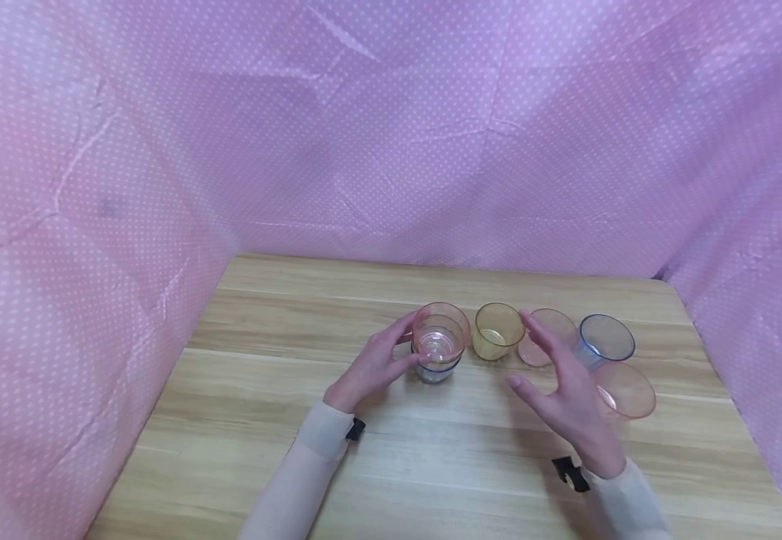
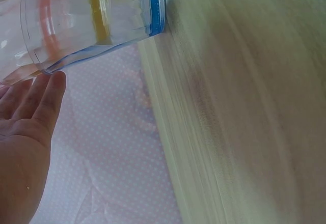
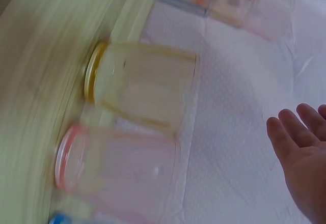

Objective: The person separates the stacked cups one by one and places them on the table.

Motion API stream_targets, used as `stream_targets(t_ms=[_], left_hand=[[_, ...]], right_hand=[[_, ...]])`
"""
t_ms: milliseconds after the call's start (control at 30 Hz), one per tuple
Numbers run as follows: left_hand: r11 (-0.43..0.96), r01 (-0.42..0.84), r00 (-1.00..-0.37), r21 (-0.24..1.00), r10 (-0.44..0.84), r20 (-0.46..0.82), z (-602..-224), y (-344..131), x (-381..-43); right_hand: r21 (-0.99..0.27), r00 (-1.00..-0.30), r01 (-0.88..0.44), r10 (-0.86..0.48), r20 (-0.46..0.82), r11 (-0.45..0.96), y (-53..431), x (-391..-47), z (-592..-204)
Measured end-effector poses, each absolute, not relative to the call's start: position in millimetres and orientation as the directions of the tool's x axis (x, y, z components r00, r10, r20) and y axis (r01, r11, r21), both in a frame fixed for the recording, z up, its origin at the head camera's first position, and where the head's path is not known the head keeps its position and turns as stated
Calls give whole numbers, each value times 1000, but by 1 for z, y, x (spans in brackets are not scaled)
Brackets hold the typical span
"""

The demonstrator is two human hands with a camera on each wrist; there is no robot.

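Observation:
A stack of clear tinted cups (image 1: pixel 439 341) stands upright on the table, pink on top, with a yellow band and a blue base visible below in the left wrist view. My left hand (image 1: pixel 377 367) holds this stack near the top, thumb on the near side and fingers on the far side. To its right stands a single yellow cup (image 1: pixel 496 334), also seen in the right wrist view (image 3: pixel 145 84). My right hand (image 1: pixel 569 394) hovers to the right of the yellow cup, thumb and fingers spread, holding nothing.
Right of the yellow cup are a pink cup (image 1: pixel 547 337), a blue cup (image 1: pixel 606 339) and another pink cup (image 1: pixel 630 391), partly hidden behind my right hand. The wooden table (image 1: pixel 262 337) is bordered by pink dotted cloth (image 1: pixel 364 150) at the back and sides.

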State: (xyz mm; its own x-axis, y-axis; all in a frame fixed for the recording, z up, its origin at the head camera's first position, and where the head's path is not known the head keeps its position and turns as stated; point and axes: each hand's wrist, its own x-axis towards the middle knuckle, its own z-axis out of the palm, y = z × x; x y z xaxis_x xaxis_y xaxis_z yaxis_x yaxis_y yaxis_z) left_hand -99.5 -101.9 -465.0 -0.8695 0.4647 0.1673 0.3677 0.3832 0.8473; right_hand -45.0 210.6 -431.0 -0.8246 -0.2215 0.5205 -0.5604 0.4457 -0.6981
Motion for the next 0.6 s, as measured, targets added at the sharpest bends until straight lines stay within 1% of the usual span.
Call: stream_targets(t_ms=[200,367,600], left_hand=[[374,385,-859,844,480,179,-465,-103,-99],[381,392,-857,837,483,181,-465,-103,-100],[379,375,-862,846,477,168,-466,-103,-100]], right_hand=[[-704,-817,-576,-305,489,416,190,-58,-434],[-705,-818,-573,-338,465,417,176,-67,-438],[-740,-830,-544,-384,405,395,161,-77,-443]])
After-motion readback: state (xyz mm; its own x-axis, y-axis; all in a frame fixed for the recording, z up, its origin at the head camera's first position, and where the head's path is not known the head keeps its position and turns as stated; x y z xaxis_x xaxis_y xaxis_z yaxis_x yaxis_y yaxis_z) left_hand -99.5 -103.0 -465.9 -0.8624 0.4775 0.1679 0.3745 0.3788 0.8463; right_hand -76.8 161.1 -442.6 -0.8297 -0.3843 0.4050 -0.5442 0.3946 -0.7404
